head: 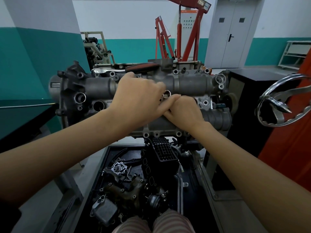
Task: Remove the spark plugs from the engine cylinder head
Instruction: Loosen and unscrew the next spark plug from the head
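Observation:
The grey engine cylinder head (190,83) sits crosswise on a stand in front of me. Both hands meet at its middle, around a silver socket (167,94) whose open round end shows between them. My left hand (138,100) lies over the head with its fingers curled round the socket. My right hand (184,111) comes in from the right. Its thumb lies against the socket and its fingers tuck under my left hand. No spark plug is visible; the well under the hands is hidden. An open plug well (98,105) shows at the left.
A ratchet with a red and black handle (139,67) lies on the head's far edge. A chrome handwheel (276,100) juts out at the right. Below the head, a black tray (109,158) holds several loose engine parts and a black manifold (161,153). Red hoists (185,31) stand behind.

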